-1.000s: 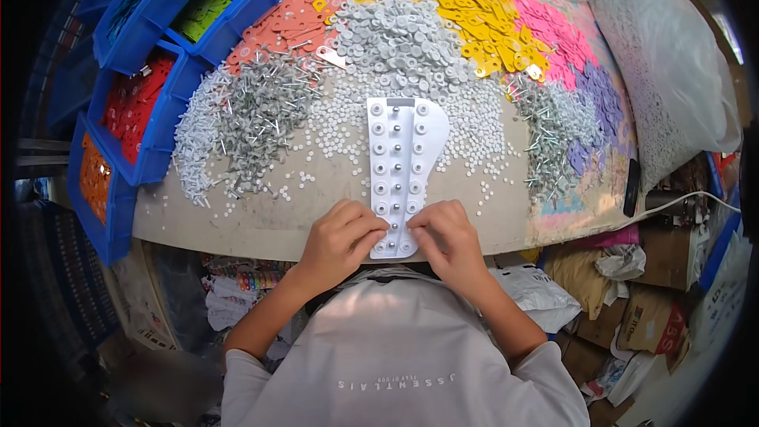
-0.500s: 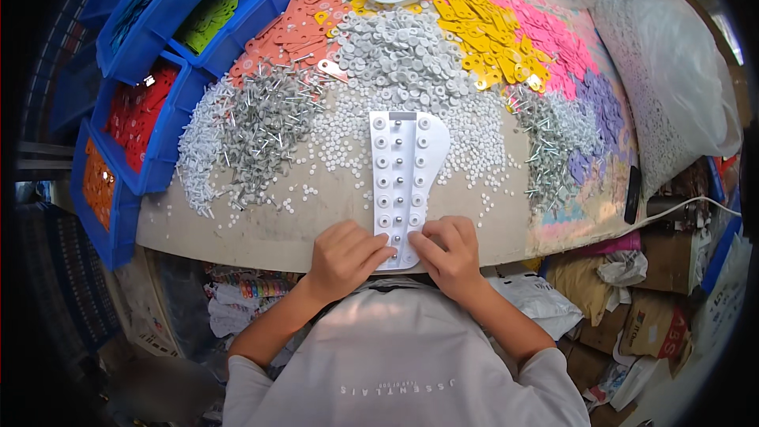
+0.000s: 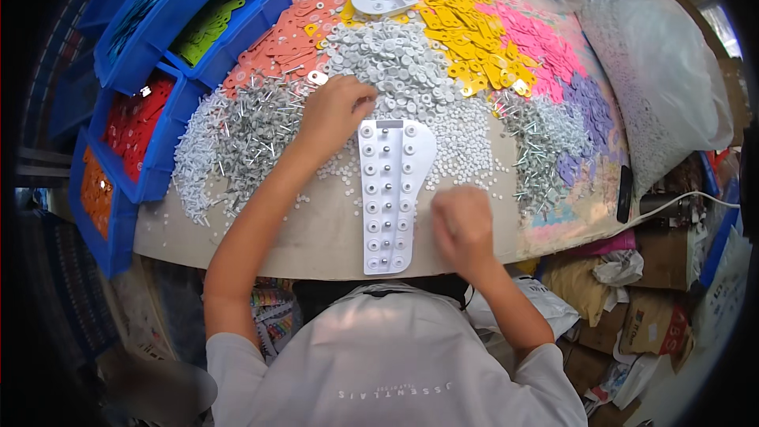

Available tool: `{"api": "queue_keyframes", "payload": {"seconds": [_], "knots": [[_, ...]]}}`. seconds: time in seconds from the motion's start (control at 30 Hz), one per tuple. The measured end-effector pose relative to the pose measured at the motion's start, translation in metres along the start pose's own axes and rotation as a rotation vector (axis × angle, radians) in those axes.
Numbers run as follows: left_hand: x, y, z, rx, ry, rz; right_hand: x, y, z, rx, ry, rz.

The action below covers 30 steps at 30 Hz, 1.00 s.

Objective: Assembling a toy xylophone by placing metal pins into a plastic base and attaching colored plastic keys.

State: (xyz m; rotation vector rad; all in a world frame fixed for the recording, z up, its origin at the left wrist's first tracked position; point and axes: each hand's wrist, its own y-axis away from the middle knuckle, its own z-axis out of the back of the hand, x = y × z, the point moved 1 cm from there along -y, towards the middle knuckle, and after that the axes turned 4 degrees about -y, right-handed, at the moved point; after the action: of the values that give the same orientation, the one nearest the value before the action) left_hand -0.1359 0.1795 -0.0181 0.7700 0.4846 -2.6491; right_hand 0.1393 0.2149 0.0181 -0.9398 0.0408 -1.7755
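Note:
A white plastic jig lies on the table straight in front of me. White ring-shaped pieces sit along its two sides, and a row of small silver studs runs down the middle. My left hand reaches past the jig's far end to the near left edge of a heap of pale grey round caps. Its fingers are curled together, and whatever they pinch is hidden. Just right of the jig, over the table, hovers my right hand, its curled fingers smeared by motion. Neither hand touches the jig.
Metal pins and small white beads lie heaped around the jig. Yellow tags, pink tags and purple tags spread behind. Blue bins stand left; a clear bag leans at right.
Both hands have left the jig's near end. My left hand went forward to the caps, my right hand slightly away to the right. The view has shifted a little.

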Motion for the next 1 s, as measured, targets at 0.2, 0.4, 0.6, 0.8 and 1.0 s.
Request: {"api": "queue_keyframes", "payload": {"seconds": [0.2,0.4,0.6,0.8,1.0], "knots": [[0.000,-0.003,0.002,0.019,0.010,-0.053,-0.045,-0.052,0.002,-0.070,0.118,-0.187],[-0.021,0.035,0.033,-0.084,0.210,0.127,-0.080,-0.080,-0.026,0.000,0.094,-0.129],[-0.062,0.118,0.055,0.072,0.449,0.093,-0.091,-0.081,-0.035,0.016,0.108,-0.157],[-0.074,0.172,0.042,0.224,0.614,0.068,-0.090,-0.076,-0.037,-0.016,0.089,-0.147],[-0.078,0.191,0.035,0.183,0.541,0.103,-0.090,-0.081,-0.038,0.017,0.116,-0.141]]}}
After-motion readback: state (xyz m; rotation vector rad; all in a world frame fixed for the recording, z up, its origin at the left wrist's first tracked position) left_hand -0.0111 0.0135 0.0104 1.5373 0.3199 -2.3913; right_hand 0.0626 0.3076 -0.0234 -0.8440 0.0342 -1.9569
